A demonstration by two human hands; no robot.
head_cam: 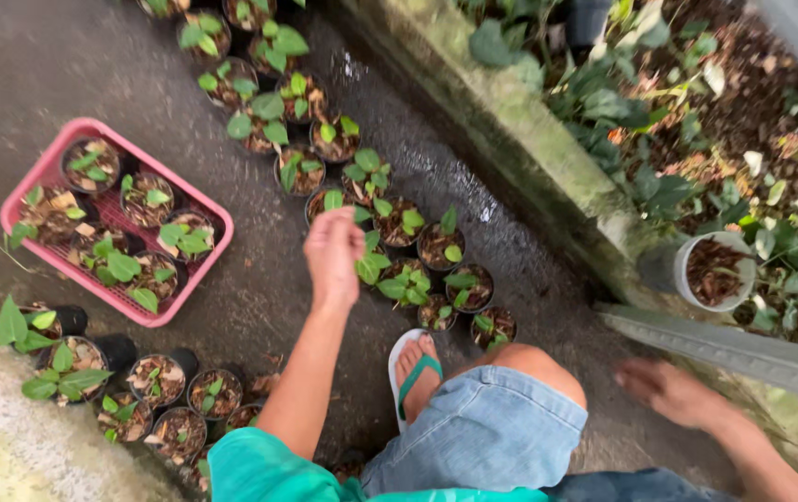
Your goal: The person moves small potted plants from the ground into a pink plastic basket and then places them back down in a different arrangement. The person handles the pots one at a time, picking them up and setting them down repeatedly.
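My left hand (334,251) reaches forward over a row of small black pots with green seedlings (399,223) on the wet dark ground. Its fingers are curled and bunched at a small pot with one leaf (327,200); whether they grip anything is hidden. My right hand (669,390) is blurred at the lower right, low beside my knee, fingers stretched out with nothing in them. A pink plastic basket (92,125) at the left holds several potted seedlings.
More seedling pots (162,376) stand in a cluster at the lower left by a mossy edge. A mossy concrete kerb (529,130) borders a leafy bed with a white pot (711,270). A grey metal bar (724,349) lies at the right. My sandalled foot (415,367) rests near the row.
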